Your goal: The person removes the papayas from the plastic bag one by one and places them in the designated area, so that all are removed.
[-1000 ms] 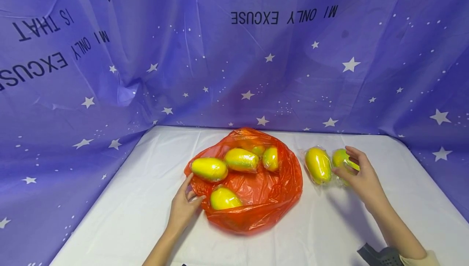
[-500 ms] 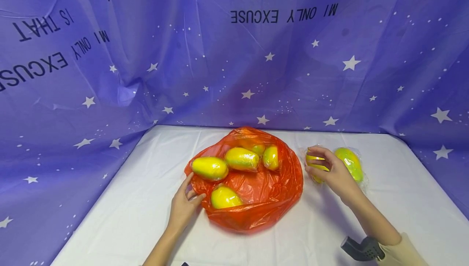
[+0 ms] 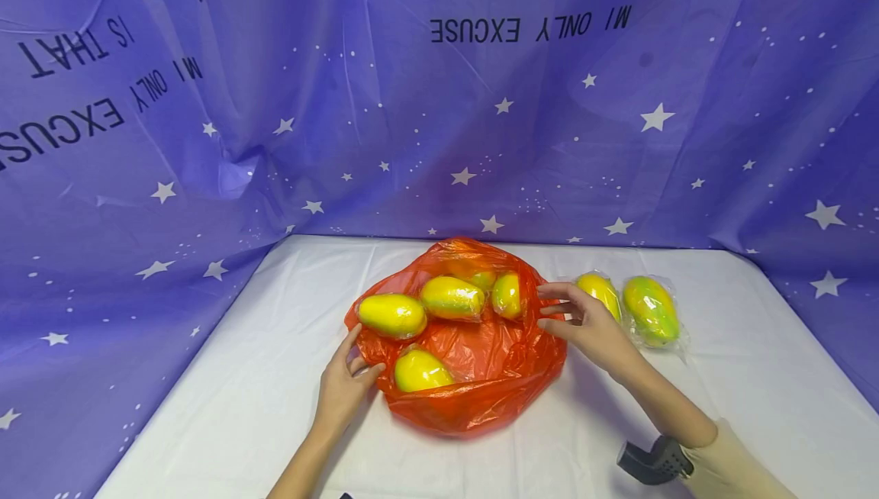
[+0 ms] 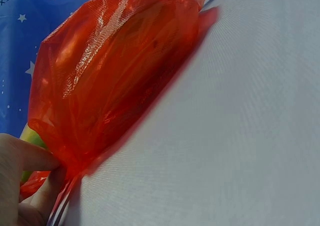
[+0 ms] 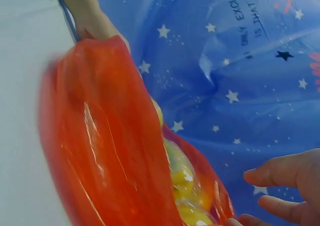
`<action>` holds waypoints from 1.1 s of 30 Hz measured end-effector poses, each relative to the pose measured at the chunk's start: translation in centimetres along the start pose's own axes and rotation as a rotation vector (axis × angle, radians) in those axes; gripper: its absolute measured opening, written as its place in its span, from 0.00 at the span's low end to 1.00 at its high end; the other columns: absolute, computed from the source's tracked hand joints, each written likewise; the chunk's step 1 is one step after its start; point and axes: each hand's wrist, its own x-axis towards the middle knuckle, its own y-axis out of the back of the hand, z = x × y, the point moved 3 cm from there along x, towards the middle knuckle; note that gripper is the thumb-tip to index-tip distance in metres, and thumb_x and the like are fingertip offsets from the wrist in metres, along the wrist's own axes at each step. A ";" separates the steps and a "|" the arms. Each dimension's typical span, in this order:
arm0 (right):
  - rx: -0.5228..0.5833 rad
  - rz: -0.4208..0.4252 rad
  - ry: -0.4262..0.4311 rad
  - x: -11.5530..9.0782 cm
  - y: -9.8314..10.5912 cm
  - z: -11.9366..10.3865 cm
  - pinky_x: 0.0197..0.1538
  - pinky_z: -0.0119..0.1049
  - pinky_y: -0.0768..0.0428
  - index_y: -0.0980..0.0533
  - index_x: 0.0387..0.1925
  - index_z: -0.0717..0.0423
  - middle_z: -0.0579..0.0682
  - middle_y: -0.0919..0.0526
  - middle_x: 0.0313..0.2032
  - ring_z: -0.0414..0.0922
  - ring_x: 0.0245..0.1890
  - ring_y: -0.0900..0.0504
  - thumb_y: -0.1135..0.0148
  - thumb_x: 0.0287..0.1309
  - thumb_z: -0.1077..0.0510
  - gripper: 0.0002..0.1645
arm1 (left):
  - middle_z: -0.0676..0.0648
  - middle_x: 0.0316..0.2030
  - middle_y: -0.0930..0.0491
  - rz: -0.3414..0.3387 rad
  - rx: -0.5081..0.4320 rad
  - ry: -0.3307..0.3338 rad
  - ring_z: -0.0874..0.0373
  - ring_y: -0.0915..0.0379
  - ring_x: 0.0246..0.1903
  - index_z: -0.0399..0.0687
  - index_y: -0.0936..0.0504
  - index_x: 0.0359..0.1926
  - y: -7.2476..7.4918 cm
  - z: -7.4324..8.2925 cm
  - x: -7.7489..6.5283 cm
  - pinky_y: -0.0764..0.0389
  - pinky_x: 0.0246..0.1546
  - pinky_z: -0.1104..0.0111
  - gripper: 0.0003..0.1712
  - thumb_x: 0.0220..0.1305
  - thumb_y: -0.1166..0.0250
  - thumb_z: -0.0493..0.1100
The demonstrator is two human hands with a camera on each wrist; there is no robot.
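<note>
A red plastic bag (image 3: 474,407) lies with its mouth spread on the white table. Several yellow-green mangoes (image 3: 393,317) in clear wrap are inside it. At its left edge my left hand (image 3: 341,388) pinches the gathered plastic between thumb and finger, as the left wrist view shows around the hand (image 4: 32,158). My right hand (image 3: 594,331) hovers by the bag's right rim, fingers extended and holding nothing. Just beyond it lie two more wrapped mangoes, a yellow mango (image 3: 600,291) partly hidden by that hand and a greener mango (image 3: 651,310).
The white tablecloth (image 3: 226,400) covers the table. A purple-blue curtain (image 3: 412,125) with stars and lettering hangs behind and to both sides. A dark wrist device (image 3: 655,462) is on my right forearm, over a beige sleeve (image 3: 735,465).
My right hand has moved left, from the greener mango past the yellow one to the bag's right rim, and carries nothing. Both loose mangoes stay in place. My left hand holds still.
</note>
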 end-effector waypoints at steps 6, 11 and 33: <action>0.043 -0.069 0.029 0.7 -2.0 -0.2 0.45 0.33 0.19 0.31 0.58 0.69 0.68 0.25 0.53 0.64 0.50 0.23 0.34 0.56 0.67 0.28 | 0.30 0.53 0.23 -0.002 0.008 -0.001 0.45 0.19 0.46 0.41 0.41 0.72 0.0 0.1 0.0 0.21 0.37 0.77 0.46 0.55 0.30 0.29; 0.046 -0.127 0.030 1.2 -3.4 -0.2 0.46 0.33 0.19 0.29 0.57 0.68 0.65 0.23 0.52 0.60 0.48 0.20 0.34 0.57 0.65 0.26 | 0.30 0.52 0.22 0.001 0.023 0.002 0.46 0.19 0.45 0.41 0.41 0.72 0.0 0.0 0.0 0.21 0.37 0.77 0.46 0.54 0.30 0.29; -0.024 -0.491 0.014 2.6 -8.7 1.1 0.51 0.36 0.21 0.27 0.58 0.59 0.59 0.21 0.51 0.51 0.49 0.20 0.33 0.58 0.57 0.27 | 0.30 0.51 0.23 0.005 0.047 -0.012 0.46 0.18 0.43 0.40 0.40 0.72 0.0 -0.1 0.0 0.21 0.37 0.77 0.45 0.54 0.31 0.28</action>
